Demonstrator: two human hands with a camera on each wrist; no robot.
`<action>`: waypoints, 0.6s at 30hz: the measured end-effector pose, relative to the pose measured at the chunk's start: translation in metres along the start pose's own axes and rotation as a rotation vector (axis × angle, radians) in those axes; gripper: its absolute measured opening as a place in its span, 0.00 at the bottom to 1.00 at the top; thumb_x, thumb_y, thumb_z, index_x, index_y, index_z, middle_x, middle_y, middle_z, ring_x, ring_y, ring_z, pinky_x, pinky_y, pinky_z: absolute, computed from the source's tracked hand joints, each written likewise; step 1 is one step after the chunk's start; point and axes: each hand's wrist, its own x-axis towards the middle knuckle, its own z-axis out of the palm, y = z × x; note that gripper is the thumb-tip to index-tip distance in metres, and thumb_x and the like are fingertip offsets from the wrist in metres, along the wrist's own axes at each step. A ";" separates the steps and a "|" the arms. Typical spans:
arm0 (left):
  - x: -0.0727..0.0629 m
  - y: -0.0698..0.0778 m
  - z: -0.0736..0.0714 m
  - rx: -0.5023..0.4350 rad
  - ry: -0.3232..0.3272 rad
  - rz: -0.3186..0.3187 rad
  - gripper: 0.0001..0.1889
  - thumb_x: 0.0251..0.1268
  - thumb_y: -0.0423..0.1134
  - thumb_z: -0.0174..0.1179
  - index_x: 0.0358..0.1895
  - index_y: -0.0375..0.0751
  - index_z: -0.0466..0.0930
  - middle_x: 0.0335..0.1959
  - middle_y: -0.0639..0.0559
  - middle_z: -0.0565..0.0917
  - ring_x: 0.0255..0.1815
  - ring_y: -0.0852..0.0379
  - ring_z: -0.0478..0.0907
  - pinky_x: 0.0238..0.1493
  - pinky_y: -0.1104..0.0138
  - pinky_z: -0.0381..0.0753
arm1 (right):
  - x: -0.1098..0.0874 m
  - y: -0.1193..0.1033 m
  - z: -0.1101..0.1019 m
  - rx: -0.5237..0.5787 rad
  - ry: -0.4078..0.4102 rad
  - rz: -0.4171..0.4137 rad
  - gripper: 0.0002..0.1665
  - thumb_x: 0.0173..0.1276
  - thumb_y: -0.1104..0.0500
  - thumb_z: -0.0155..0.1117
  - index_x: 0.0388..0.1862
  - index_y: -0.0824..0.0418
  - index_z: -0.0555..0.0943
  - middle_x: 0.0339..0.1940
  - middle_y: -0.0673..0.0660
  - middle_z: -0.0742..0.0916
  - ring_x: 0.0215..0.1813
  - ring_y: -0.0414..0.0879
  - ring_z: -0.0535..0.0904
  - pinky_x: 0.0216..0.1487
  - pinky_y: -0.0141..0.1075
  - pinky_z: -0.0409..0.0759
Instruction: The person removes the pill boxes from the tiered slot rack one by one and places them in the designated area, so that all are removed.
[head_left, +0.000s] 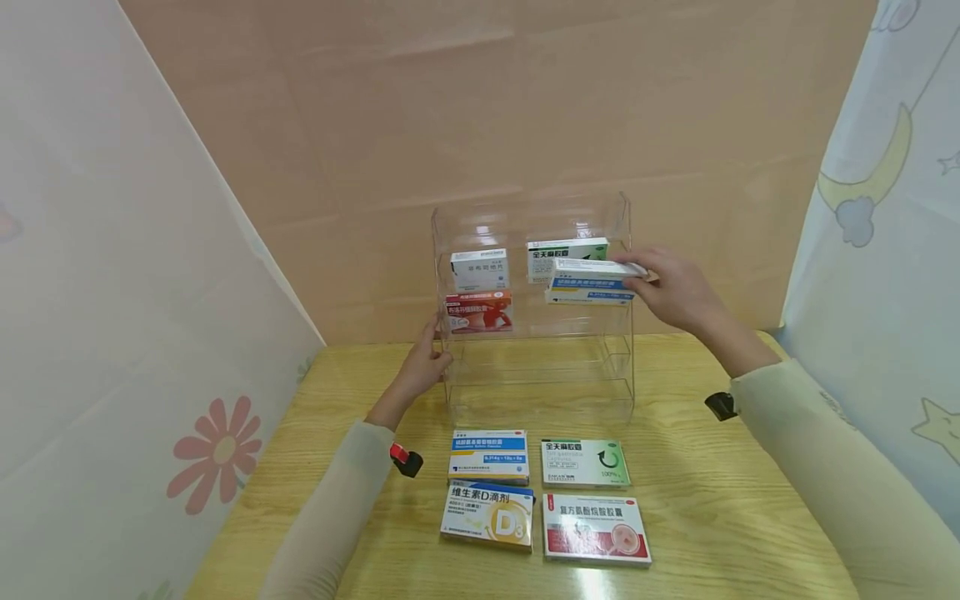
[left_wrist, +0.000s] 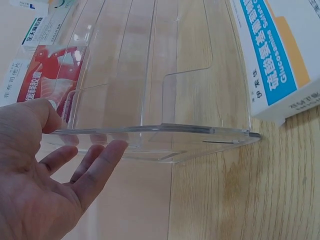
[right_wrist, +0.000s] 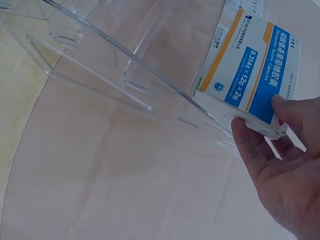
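Observation:
A clear acrylic display rack (head_left: 540,404) with stepped shelves stands on the table. My right hand (head_left: 675,287) pinches a blue-and-white glucosamine capsule box (head_left: 588,286) by its right end, thumb on the front face (right_wrist: 262,75). The box is tilted at the rack's upper right, overlapping a green-and-white capsule box (head_left: 566,250) behind it. At the rack's left side, my left hand (head_left: 423,367) holds the side panel, thumb over the front edge and fingers along the outside (left_wrist: 95,175). Near that thumb is a red ibuprofen box (head_left: 480,312), below a white tablet box (head_left: 480,271).
In front of the rack lie another glucosamine box (head_left: 489,457), a vitamin D box (head_left: 487,515), a green-and-white capsule box (head_left: 585,463) and a red-and-white box (head_left: 596,529). Fabric walls (head_left: 480,108) enclose the wooden table (head_left: 705,517) at the back and sides.

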 end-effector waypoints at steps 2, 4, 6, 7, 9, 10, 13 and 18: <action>0.000 -0.001 0.000 0.002 0.003 -0.003 0.43 0.73 0.31 0.50 0.84 0.57 0.38 0.71 0.42 0.63 0.51 0.37 0.77 0.35 0.64 0.87 | -0.004 0.001 -0.002 0.013 0.002 0.003 0.21 0.71 0.68 0.63 0.62 0.67 0.80 0.57 0.67 0.82 0.56 0.61 0.79 0.52 0.58 0.84; 0.000 -0.001 0.000 -0.004 0.003 -0.003 0.43 0.73 0.32 0.50 0.84 0.58 0.38 0.71 0.42 0.63 0.51 0.37 0.77 0.35 0.65 0.87 | -0.007 0.003 -0.004 0.023 0.001 0.001 0.20 0.71 0.68 0.64 0.61 0.67 0.80 0.56 0.67 0.82 0.55 0.61 0.79 0.50 0.57 0.85; -0.001 -0.002 0.000 -0.012 0.000 -0.005 0.42 0.74 0.33 0.51 0.83 0.58 0.39 0.71 0.42 0.63 0.52 0.36 0.77 0.35 0.65 0.87 | -0.011 0.004 -0.006 0.030 -0.006 0.004 0.21 0.70 0.68 0.65 0.61 0.68 0.80 0.55 0.67 0.83 0.54 0.61 0.79 0.50 0.57 0.85; -0.001 -0.002 0.000 -0.016 0.000 -0.006 0.42 0.74 0.34 0.51 0.83 0.59 0.39 0.71 0.43 0.63 0.52 0.36 0.76 0.35 0.65 0.87 | -0.013 0.004 -0.007 0.031 -0.010 0.002 0.21 0.70 0.68 0.65 0.61 0.68 0.80 0.55 0.67 0.83 0.54 0.61 0.80 0.49 0.57 0.85; -0.001 -0.002 0.001 -0.029 -0.005 -0.007 0.42 0.74 0.34 0.51 0.83 0.60 0.40 0.71 0.43 0.63 0.51 0.36 0.76 0.36 0.65 0.87 | -0.017 0.006 -0.009 0.026 -0.018 -0.002 0.21 0.71 0.67 0.65 0.62 0.67 0.80 0.54 0.68 0.84 0.53 0.62 0.80 0.49 0.58 0.85; -0.001 -0.001 0.001 -0.030 -0.006 -0.007 0.41 0.74 0.35 0.51 0.83 0.61 0.40 0.71 0.43 0.63 0.50 0.38 0.76 0.36 0.65 0.87 | -0.019 0.007 -0.010 0.023 -0.022 0.001 0.21 0.71 0.67 0.65 0.62 0.67 0.80 0.53 0.68 0.84 0.53 0.63 0.80 0.48 0.59 0.84; -0.002 0.000 0.003 -0.033 -0.009 0.002 0.41 0.74 0.35 0.51 0.83 0.62 0.41 0.70 0.43 0.63 0.45 0.45 0.76 0.36 0.64 0.87 | -0.026 0.010 -0.012 0.026 -0.031 -0.004 0.21 0.71 0.66 0.65 0.62 0.67 0.80 0.52 0.67 0.85 0.52 0.63 0.82 0.46 0.55 0.85; -0.002 0.000 0.003 -0.038 -0.010 0.011 0.41 0.74 0.34 0.51 0.83 0.61 0.42 0.70 0.43 0.63 0.46 0.42 0.76 0.37 0.63 0.88 | -0.036 0.015 -0.015 0.043 -0.057 0.032 0.21 0.70 0.66 0.66 0.62 0.64 0.82 0.51 0.63 0.86 0.50 0.58 0.83 0.43 0.35 0.84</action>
